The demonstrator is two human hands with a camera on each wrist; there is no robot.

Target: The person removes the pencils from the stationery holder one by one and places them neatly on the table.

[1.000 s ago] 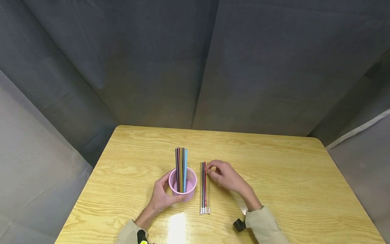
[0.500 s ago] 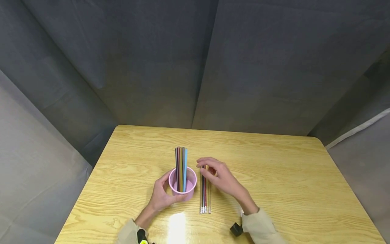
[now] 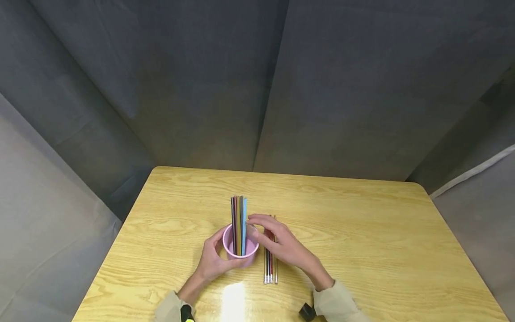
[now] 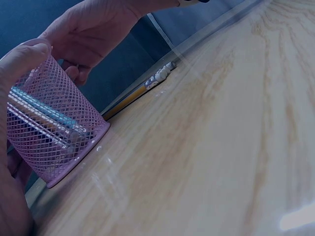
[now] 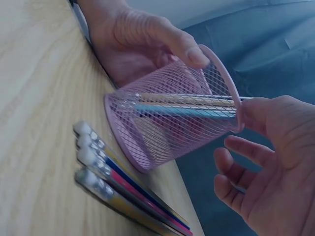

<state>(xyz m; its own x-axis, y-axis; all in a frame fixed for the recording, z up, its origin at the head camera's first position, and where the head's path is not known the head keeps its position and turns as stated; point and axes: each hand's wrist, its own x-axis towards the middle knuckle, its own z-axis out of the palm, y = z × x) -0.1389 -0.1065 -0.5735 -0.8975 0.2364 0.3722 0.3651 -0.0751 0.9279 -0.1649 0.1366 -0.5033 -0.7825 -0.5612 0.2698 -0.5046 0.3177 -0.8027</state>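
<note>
My left hand (image 3: 213, 261) grips a pink mesh pencil cup (image 5: 157, 147) from its left side, thumb at the near rim. Several pencils (image 3: 237, 217) in dark, red and yellow stand in the cup, leaning together, with a light blue one (image 3: 245, 210) at their right. Over the cup's right rim reaches my right hand (image 3: 283, 243), its thumb and forefinger beside the blue pencil and its other fingers loosely bent. To the right of the cup, under this hand, a row of pencils (image 5: 123, 184) with white erasers lies side by side; their far parts are mostly covered in the head view.
The wood-grain table (image 3: 362, 223) extends widely on both sides. Grey cloth (image 3: 201, 89) hangs behind and around it. A small black object (image 3: 307, 312) sits at the right cuff.
My right hand has moved left, from the far ends of the pencils on the table to the cup's right rim. My left hand and the cup have hardly moved.
</note>
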